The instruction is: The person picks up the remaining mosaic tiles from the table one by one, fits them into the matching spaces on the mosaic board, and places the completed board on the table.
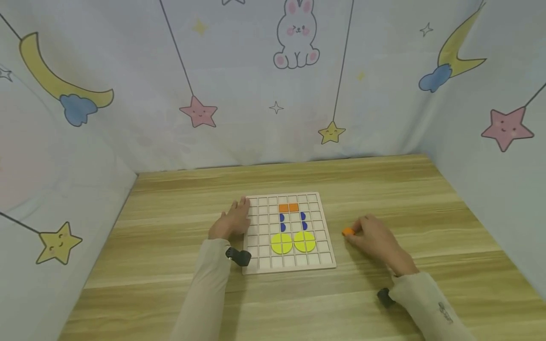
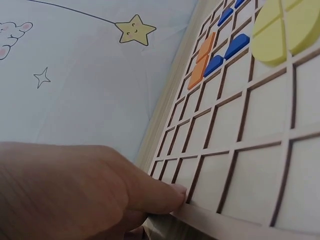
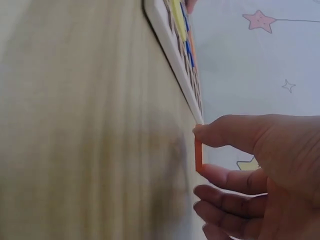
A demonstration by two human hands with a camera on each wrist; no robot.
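Note:
A pale wooden grid board (image 1: 264, 264) lies on the table. Two orange square tiles (image 1: 288, 208) sit side by side in an upper row. Below them are blue half-round tiles (image 1: 283, 227) in two columns, then two yellow circles (image 1: 281, 243) made of quarter tiles. My left hand (image 1: 233, 219) rests at the board's left edge, its thumb (image 2: 167, 197) touching the rim in the left wrist view. Right of the board, my right hand (image 1: 377, 240) pinches an orange tile (image 3: 198, 148) between thumb and finger, close to the tabletop; the other fingers are loosely bent.
The wood-grain table (image 1: 179, 284) runs back to a pale cloth wall (image 1: 256, 137) printed with stars, moons and a rabbit. Similar cloth stands at both sides. A small black device (image 1: 240, 256) sits at the left wrist, another (image 1: 386, 298) at the right.

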